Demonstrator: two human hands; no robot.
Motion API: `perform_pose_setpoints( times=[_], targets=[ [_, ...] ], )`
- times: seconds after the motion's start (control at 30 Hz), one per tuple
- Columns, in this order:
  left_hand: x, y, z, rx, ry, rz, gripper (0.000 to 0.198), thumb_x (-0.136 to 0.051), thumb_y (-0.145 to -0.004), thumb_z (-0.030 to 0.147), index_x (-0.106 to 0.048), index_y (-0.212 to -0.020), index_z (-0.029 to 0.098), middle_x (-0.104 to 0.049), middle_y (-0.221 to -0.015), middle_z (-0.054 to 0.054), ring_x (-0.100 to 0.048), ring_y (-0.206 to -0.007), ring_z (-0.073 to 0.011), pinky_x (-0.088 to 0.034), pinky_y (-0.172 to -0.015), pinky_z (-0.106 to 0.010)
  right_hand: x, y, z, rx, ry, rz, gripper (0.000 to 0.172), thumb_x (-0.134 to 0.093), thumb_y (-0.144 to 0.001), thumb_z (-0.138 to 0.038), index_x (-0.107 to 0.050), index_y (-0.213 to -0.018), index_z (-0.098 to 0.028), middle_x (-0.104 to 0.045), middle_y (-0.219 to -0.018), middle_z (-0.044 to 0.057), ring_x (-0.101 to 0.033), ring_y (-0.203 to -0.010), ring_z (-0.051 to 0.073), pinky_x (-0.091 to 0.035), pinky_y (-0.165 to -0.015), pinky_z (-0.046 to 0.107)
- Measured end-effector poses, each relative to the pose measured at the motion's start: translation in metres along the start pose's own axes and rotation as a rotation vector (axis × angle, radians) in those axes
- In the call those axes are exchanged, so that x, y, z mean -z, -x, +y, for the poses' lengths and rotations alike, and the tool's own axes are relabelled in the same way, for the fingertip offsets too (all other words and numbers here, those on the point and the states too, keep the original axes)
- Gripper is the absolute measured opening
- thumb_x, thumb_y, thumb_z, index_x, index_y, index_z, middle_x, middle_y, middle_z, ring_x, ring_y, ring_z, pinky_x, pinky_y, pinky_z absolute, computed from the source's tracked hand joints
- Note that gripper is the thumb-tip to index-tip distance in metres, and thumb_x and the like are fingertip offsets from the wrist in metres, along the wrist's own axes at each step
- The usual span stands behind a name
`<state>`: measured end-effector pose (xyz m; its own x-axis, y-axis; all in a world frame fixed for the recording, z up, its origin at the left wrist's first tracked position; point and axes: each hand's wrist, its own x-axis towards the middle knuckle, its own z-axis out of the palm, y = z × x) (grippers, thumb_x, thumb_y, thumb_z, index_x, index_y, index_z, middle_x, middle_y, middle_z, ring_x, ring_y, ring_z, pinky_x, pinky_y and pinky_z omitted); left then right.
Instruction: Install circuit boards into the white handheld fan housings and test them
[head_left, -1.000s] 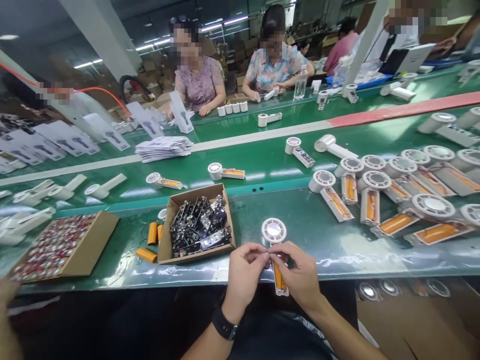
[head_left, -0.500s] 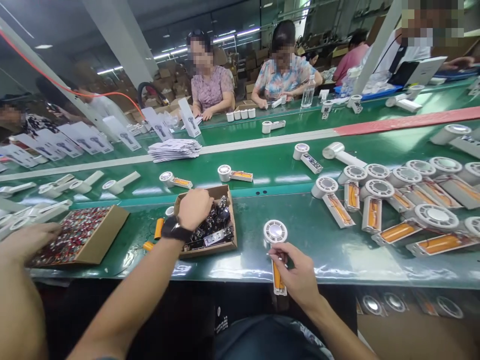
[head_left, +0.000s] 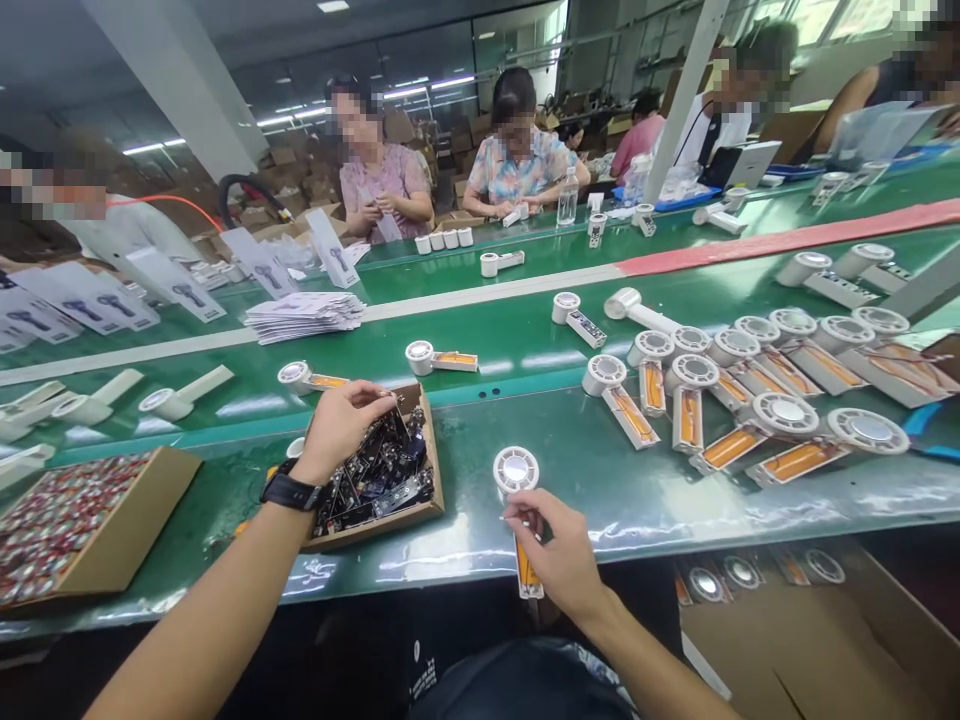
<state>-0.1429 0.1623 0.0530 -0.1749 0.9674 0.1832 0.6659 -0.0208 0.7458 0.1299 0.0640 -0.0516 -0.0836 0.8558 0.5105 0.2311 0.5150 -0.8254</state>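
My left hand [head_left: 337, 430], wearing a black watch, is above a cardboard box [head_left: 409, 515] of small dark circuit boards [head_left: 360, 480]. Its thumb and fingers pinch the upper end of one circuit board [head_left: 407, 428], which hangs over the others. My right hand [head_left: 559, 550] is closed in a pinch over a white handheld fan [head_left: 516, 468] at the table's front edge. Thin wire ends with a white tip show at its fingertips. Below the hand, the fan's handle lies open, with an orange battery [head_left: 528, 572] inside; part of the handle is hidden.
Many open fans [head_left: 727, 445] with orange batteries cover the right side. At left is a box [head_left: 124, 535] of small red and white parts. Stacked leaflets [head_left: 304, 315] lie beyond the near table. Co-workers [head_left: 386, 185] sit across the green line.
My left hand has risen from inside the box and now holds a circuit board. My right hand stays at the fan. Another person's arm at the left has left the view, which has turned.
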Motion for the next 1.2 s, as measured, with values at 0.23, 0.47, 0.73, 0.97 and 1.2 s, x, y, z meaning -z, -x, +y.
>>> perform_pose_setpoints(
  times=[0.23,0.47,0.73,0.97,1.2],
  targets=[
    [0.008,0.011,0.016,-0.043,0.279,0.157,0.023,-0.075,-0.064,0.035,-0.057,-0.068,0.02,-0.069,-0.119,-0.012,-0.067,-0.104,-0.0276,-0.054,-0.085,-0.04,0.0,-0.001,0.0,-0.024,-0.001,-0.007,0.017,-0.058,-0.082,-0.01,-0.064,-0.094,-0.02,-0.069,-0.072,0.001,-0.057,-0.056,0.013,-0.049,-0.055,0.024],
    [-0.026,0.106,0.066,0.123,0.564,-0.052,0.022,-0.074,-0.071,0.023,-0.069,-0.092,0.019,-0.073,-0.07,-0.002,-0.065,-0.054,-0.0158,-0.053,-0.054,-0.027,-0.002,-0.001,-0.002,-0.055,-0.006,0.02,0.017,-0.057,-0.083,-0.01,-0.062,-0.096,-0.02,-0.069,-0.073,0.001,-0.058,-0.057,0.013,-0.049,-0.054,0.023],
    [-0.121,0.164,0.039,0.443,0.924,-0.201,0.036,-0.068,-0.08,0.044,-0.075,-0.103,0.016,-0.073,-0.097,-0.01,-0.066,-0.073,-0.0184,-0.056,-0.069,-0.031,-0.002,0.0,-0.006,-0.068,0.046,0.049,0.018,-0.057,-0.084,-0.01,-0.061,-0.099,-0.02,-0.069,-0.073,0.0,-0.061,-0.058,0.014,-0.052,-0.056,0.024],
    [-0.12,0.164,0.038,0.641,1.155,-0.188,0.037,-0.082,-0.068,0.037,-0.075,-0.097,0.016,-0.074,-0.091,-0.01,-0.069,-0.078,-0.0215,-0.057,-0.073,-0.035,-0.004,0.0,-0.005,0.058,0.16,0.058,0.022,-0.053,-0.087,-0.007,-0.06,-0.103,-0.02,-0.068,-0.075,0.001,-0.061,-0.061,0.014,-0.052,-0.057,0.024],
    [-0.123,0.167,0.035,0.62,1.165,-0.182,0.033,-0.082,-0.069,0.034,-0.075,-0.096,0.016,-0.073,-0.091,-0.008,-0.069,-0.08,-0.0213,-0.057,-0.071,-0.033,-0.004,0.001,-0.004,0.167,0.233,0.004,0.024,-0.046,-0.09,-0.006,-0.061,-0.104,-0.02,-0.066,-0.076,0.003,-0.061,-0.067,0.018,-0.051,-0.062,0.028]
  ],
)
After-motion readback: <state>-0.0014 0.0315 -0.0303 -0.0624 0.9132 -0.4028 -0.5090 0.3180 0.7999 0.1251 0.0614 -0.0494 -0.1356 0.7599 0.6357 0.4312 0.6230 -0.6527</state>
